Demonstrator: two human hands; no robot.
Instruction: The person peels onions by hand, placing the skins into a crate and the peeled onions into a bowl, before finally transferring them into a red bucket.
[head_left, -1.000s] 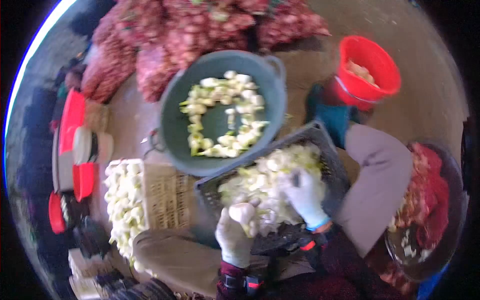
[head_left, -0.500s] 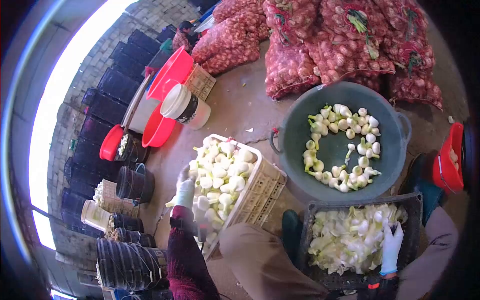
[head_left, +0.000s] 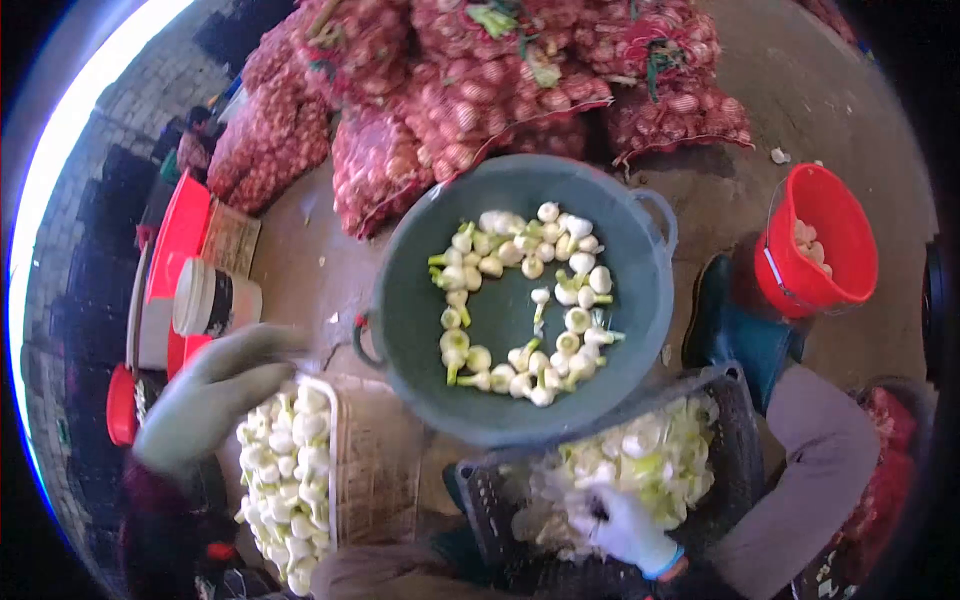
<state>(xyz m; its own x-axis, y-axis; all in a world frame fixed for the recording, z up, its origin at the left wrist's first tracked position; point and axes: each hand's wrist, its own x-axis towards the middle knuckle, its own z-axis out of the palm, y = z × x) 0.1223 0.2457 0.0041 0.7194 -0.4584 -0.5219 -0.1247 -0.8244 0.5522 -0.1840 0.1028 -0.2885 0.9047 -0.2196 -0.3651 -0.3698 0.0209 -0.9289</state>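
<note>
My left hand (head_left: 225,390), gloved and blurred by motion, is raised over the left side of a crate (head_left: 375,460) of peeled white bulbs (head_left: 285,480); its fingers and thumb are apart and nothing shows between them. My right hand (head_left: 625,528), in a white glove with a blue cuff, is low over the black tray (head_left: 740,420) of pale peelings (head_left: 650,450). Its fingers are curled around something dark and small that I cannot make out. In the large green tub (head_left: 400,270) white bulbs with short stems (head_left: 455,340) lie in a rough ring, with a single one (head_left: 540,297) inside it.
Red net sacks of bulbs (head_left: 470,110) are piled behind the tub. A red bucket (head_left: 825,240) with some bulbs stands at right, near a green boot (head_left: 745,320). White bucket (head_left: 215,300) and red basins (head_left: 180,240) are at left. A person (head_left: 195,145) is in the far left background.
The view has swung to the right, so the tub and crate appear further left. My left hand has lifted from the crate's bulbs. My right hand is now at the near side of the peelings.
</note>
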